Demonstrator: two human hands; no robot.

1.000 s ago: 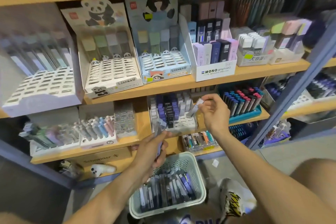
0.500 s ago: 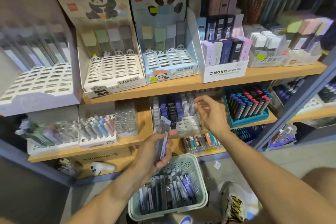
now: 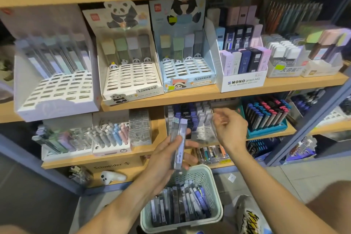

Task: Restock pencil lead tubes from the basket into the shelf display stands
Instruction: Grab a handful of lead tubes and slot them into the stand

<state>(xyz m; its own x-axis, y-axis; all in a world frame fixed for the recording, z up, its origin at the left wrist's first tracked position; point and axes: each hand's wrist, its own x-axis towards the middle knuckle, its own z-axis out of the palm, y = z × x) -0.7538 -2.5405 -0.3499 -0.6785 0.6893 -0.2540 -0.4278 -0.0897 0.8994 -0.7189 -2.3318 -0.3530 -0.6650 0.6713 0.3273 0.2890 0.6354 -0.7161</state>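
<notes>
My left hand (image 3: 167,159) grips a small bunch of clear lead tubes (image 3: 178,142) upright, just above the pale green basket (image 3: 214,182) on the floor. More grey and purple tubes (image 3: 180,205) lie packed inside the basket. My right hand (image 3: 228,129) hovers with loosely curled fingers in front of the clear display stand (image 3: 191,119) on the middle shelf, holding nothing I can see; it is motion-blurred. That stand holds purple, black and white tubes in its rows.
A teal stand (image 3: 266,118) of black tubes with red and blue caps sits right of the clear one. Panda display boxes (image 3: 131,66) and a MONO box (image 3: 243,70) line the shelf above. A grey metal upright (image 3: 311,119) borders the right side.
My right hand carried a tube to the clear stand, and now it is drawn back a little without it. My left hand has lifted its tubes slightly higher.
</notes>
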